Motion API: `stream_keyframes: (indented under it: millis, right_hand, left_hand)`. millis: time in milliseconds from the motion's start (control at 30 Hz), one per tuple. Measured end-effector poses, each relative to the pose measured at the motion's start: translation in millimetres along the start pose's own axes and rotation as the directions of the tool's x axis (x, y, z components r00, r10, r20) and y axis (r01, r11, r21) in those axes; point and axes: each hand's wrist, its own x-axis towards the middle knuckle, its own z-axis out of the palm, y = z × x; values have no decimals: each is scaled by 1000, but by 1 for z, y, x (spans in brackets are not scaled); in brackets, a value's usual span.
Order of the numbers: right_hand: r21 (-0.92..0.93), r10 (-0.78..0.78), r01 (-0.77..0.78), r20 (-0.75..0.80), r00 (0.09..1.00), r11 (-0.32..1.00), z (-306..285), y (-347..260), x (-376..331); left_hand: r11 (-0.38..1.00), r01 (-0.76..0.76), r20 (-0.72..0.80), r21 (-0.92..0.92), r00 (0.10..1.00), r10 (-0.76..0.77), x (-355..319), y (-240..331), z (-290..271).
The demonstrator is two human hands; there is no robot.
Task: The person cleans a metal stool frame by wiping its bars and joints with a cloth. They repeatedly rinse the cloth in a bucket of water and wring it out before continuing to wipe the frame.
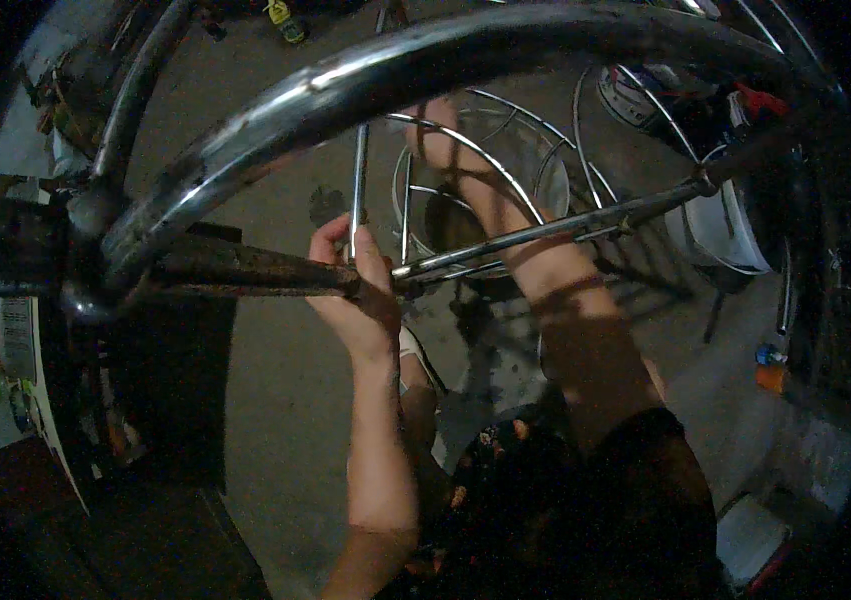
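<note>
A thick curved chrome tube (425, 65) arches over the upper part of the head view. Below it, a partly rusty straight bar (255, 270) runs rightward into a thinner shiny rod (535, 235). My left hand (355, 290) is closed around the lower end of a thin upright metal rod (359, 175), beside where the bar and the shiny rod meet. My right hand (435, 140) reaches forward past several thin curved rods (490, 155). Its fingers are partly hidden behind the thick tube and rods, so what they hold, if anything, does not show.
On the floor beneath the rods sits a round pale-rimmed container (565, 185). A white bucket (735, 235) stands at right, with another round tub (630, 100) farther back. A yellow bottle (285, 22) is at the far edge. Dark furniture (180, 390) stands at left.
</note>
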Motion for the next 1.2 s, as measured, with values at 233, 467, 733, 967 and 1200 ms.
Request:
stream_keyframes:
  millis: [233, 467, 733, 967, 1200]
  right_hand:
    - [363, -254, 96, 417, 873, 927, -133, -38, -42]
    - [505, 55, -5, -84, 995, 863, -76, 104, -22]
    - [178, 473, -548, 337, 814, 817, -17, 34, -54]
    - [311, -307, 213, 293, 906, 926, -77, 30, -44]
    - [-294, 228, -148, 258, 939, 944, -91, 95, -17]
  left_hand:
    - [991, -101, -48, 92, 993, 106, 7, 17, -19]
    - [988, -122, -20, 91, 992, 124, -5, 12, -12]
    - [999, -5, 70, -52, 998, 9, -3, 23, 7]
    - [988, -81, -63, 128, 994, 89, -2, 19, -17]
    - [999, 8, 51, 46, 999, -11, 0, 18, -13]
